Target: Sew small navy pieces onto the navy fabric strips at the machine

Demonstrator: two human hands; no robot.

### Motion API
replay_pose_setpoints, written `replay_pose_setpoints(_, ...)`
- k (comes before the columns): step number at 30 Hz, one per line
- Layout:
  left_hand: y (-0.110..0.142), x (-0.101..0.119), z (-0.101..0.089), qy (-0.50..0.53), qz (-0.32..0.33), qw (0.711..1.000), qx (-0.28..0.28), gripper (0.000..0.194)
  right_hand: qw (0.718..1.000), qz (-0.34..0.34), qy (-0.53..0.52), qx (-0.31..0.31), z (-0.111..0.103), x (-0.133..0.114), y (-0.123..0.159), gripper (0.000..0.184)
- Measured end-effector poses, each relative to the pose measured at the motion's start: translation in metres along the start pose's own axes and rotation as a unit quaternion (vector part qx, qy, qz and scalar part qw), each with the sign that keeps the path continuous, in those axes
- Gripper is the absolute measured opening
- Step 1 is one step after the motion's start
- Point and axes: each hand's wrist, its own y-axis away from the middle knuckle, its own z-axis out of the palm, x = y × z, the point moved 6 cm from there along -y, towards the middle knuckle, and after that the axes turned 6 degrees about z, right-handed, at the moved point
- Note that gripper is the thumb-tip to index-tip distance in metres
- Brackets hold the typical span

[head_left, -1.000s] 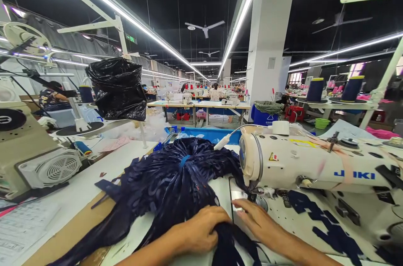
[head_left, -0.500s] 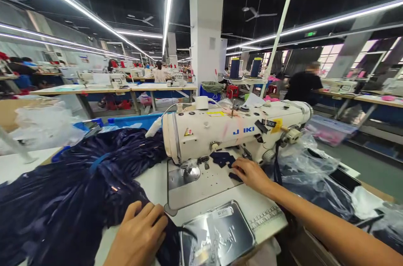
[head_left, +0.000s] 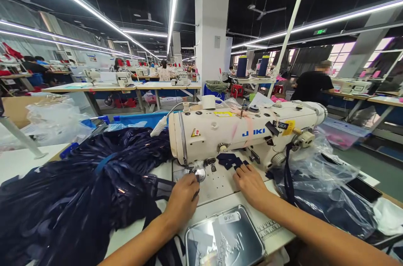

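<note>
My left hand is closed at the needle area of a white JUKI sewing machine, fingers curled round a navy strap that trails in from the left. Its fingertips are partly hidden. On the machine bed, my right hand has its fingers bent and pressed together on a small navy fabric piece. Several more navy pieces lie just beyond those fingertips, under the machine arm. A large bundle of navy straps, tied with a blue band, lies to the left.
A shiny metal tin sits at the table's front edge. Clear plastic bags with dark fabric lie at the right. Thread cones stand behind the machine. A person in black sits farther back on the right.
My left hand has moved up and right from beside the bundle to the needle area, bringing a navy strap. My right hand stays by the small pieces, its fingers now over the nearest one.
</note>
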Motion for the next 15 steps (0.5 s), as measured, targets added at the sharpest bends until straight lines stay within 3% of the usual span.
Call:
replay_pose_setpoints(3, 0.002, -0.001, 0.009, -0.038, 0.059, 0.997, -0.027, 0.021, 1.0, -0.021, -0.008, 0.017, -0.001, -0.001, -0.005, 0.022)
replay_pose_setpoints(7, 0.016, -0.006, 0.004, 0.001, 0.038, 0.998, -0.045, 0.023, 0.997, -0.017, -0.079, 0.021, -0.006, -0.012, -0.018, 0.021)
replay_pose_setpoints(11, 0.032, 0.003, -0.007, 0.041, 0.061, 0.996, -0.04, 0.028, 0.972, -0.079, -0.216, -0.038, -0.002, -0.04, -0.032, 0.021)
replay_pose_setpoints(15, 0.037, 0.006, -0.005, 0.034, 0.072, 0.995, -0.064, 0.039, 0.962, -0.092, -0.25, -0.054, 0.004, -0.053, -0.042, 0.022)
